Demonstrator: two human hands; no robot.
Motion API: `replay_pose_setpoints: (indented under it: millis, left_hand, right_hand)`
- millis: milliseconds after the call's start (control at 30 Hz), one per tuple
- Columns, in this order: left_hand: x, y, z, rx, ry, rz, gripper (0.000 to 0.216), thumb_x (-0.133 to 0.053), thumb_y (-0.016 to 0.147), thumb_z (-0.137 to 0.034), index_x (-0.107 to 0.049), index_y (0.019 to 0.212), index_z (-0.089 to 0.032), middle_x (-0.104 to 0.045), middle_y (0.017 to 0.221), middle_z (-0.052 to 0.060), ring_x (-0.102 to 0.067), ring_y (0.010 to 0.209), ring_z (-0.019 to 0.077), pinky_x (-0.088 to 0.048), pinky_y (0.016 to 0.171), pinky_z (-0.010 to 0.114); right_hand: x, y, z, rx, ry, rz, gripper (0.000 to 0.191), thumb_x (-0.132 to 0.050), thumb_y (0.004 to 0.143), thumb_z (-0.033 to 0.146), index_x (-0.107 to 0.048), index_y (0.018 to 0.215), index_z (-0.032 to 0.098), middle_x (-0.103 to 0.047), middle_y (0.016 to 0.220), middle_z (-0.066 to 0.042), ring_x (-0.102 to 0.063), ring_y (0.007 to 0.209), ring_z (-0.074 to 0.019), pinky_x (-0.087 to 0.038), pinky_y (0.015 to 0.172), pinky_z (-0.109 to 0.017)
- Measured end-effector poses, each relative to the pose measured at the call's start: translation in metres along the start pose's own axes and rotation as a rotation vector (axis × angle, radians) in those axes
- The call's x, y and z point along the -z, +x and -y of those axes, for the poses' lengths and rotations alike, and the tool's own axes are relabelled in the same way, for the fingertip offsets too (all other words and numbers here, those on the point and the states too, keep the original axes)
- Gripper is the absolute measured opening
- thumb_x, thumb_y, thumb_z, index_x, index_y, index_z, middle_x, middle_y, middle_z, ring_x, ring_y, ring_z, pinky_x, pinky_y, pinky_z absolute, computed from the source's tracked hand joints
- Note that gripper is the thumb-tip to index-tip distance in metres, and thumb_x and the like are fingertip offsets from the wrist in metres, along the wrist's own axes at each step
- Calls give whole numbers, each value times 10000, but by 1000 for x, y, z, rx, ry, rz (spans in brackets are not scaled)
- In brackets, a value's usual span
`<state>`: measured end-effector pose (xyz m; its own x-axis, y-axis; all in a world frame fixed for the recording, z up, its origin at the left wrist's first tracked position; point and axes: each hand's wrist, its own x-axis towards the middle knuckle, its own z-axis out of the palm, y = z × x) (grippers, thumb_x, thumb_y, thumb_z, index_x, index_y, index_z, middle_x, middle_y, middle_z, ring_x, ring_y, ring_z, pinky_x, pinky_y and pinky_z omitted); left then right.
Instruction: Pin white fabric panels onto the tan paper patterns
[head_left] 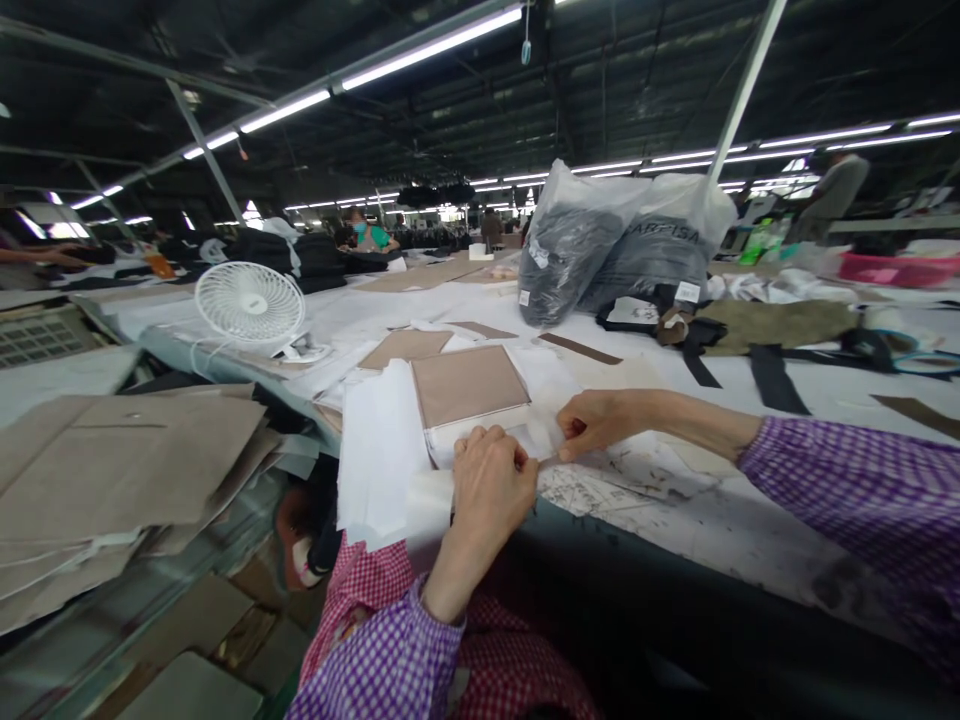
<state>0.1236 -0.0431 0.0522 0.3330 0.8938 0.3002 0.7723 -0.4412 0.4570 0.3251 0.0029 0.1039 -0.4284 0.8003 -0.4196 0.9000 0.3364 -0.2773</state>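
At the near table edge my left hand [491,482] is closed, its thumb and fingers pinched on a thin white sheet [431,500] that hangs over the edge. My right hand [598,420], just to the right, pinches thin whitish material close to the left fingertips; the exact spot is hidden by the fingers. Directly beyond the left hand lies a flat brown fabric panel [471,385] with a white strip along its near side. A stack of white sheets [381,450] lies left of it, partly over the edge.
A white fan [251,303] stands at the left. Brown panels [112,450] are piled on a lower surface at left. Clear bags of dark goods [574,250] stand at the back. Dark straps [776,380] and an olive cloth [780,325] lie to the right. Other people are farther off.
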Motion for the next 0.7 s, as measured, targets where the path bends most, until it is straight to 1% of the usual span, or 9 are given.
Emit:
replay_pose_setpoints:
  millis: [133,200,300,400,467,533,600,667,700]
  left_hand:
    - [-1,-1,0,-1,26,1,154,-562,828,-202,-654,710,-162,-680,877,76,-551,945,261,-381,882,438]
    - [-1,-2,0,-10,56,7,164,-545,839,-206,-656,729,-156,-681,888,83,-551,952,266,-389,874,443]
    - [-1,-1,0,-32,96,13,180,-526,852,-213,-658,751,-146,-679,907,97,-550,967,280,-402,864,455]
    - [-1,1,1,-46,114,12,185,-515,859,-206,-654,757,-139,-676,905,109,-553,976,294,-411,863,466]
    - [1,2,2,-41,96,16,186,-522,863,-205,-647,743,-137,-673,886,112,-560,971,302,-415,867,473]
    - [6,-1,2,-55,8,22,174,-525,872,-189,-640,751,-139,-670,877,102,-576,944,283,-429,866,453]
    - [16,-9,-1,-122,-152,-24,118,-519,887,-163,-633,873,-135,-668,920,88,-590,913,240,-454,845,397]
    - [27,-21,-4,-221,-291,-136,152,-510,903,-150,-588,1033,-142,-659,994,78,-590,913,206,-467,818,344]
    - [31,-29,-4,-270,-320,-195,178,-512,907,-151,-563,1077,-152,-652,1016,74,-585,925,200,-467,811,330]
  right_hand:
    - [-1,1,5,-37,-47,16,455,-569,748,619,-575,720,165,-523,585,14,-440,535,-109,-317,487,-241]
    - [-2,2,8,-47,-99,-6,484,-543,756,648,-566,693,168,-520,583,10,-438,538,-114,-313,495,-249]
    - [-5,3,17,-49,-183,-66,526,-489,782,675,-567,660,170,-544,607,-18,-463,560,-138,-316,508,-268]
    - [-7,3,25,-99,-259,-92,540,-466,801,673,-607,679,166,-593,645,-57,-511,594,-176,-328,525,-289]
    - [-8,4,28,-120,-297,-99,549,-461,805,675,-630,704,163,-619,672,-80,-536,618,-199,-329,532,-298]
    - [-8,5,27,-109,-294,-95,572,-452,803,692,-646,725,159,-635,693,-89,-548,628,-206,-327,533,-297]
    - [-8,7,24,-99,-261,-88,619,-442,782,739,-656,740,160,-644,709,-87,-554,630,-205,-330,531,-291]
    - [-8,8,19,-95,-234,-90,662,-440,749,786,-662,758,162,-650,730,-83,-559,640,-206,-339,536,-287]
    - [-8,9,16,-90,-224,-97,674,-443,735,800,-662,761,163,-648,730,-81,-558,641,-206,-342,540,-287]
